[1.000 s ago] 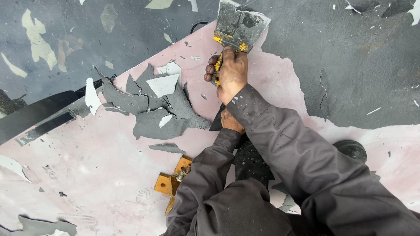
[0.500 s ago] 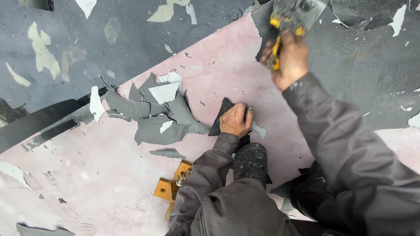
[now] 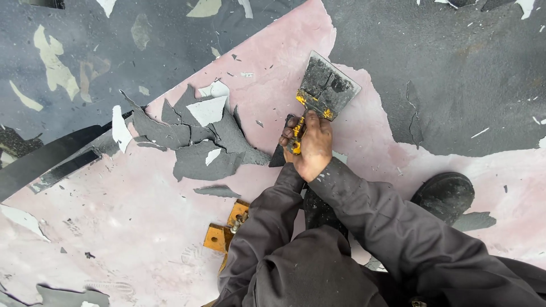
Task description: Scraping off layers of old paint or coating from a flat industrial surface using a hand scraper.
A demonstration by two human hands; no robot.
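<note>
My right hand [image 3: 314, 149] is shut around the yellow handle of a wide scraper [image 3: 327, 86]. Its dirty metal blade lies flat on the pink surface [image 3: 142, 216], pointing toward the edge of the grey coating [image 3: 443, 85]. My left sleeve [image 3: 267, 210] runs up under the right wrist. The left hand itself is hidden beneath the right one, beside a dark flake [image 3: 278, 157], so its fingers cannot be made out.
A pile of peeled grey flakes [image 3: 199, 142] lies left of the hands. A yellow metal bracket [image 3: 223, 234] sits near my left elbow. My black boot [image 3: 445, 195] rests on the pink surface at right. A dark strip [image 3: 51, 162] crosses the left side.
My right hand has drawn the scraper back from the upper right, down and left, until it lies over my left hand. The left hand, pressed on the dark flake before, is now covered.
</note>
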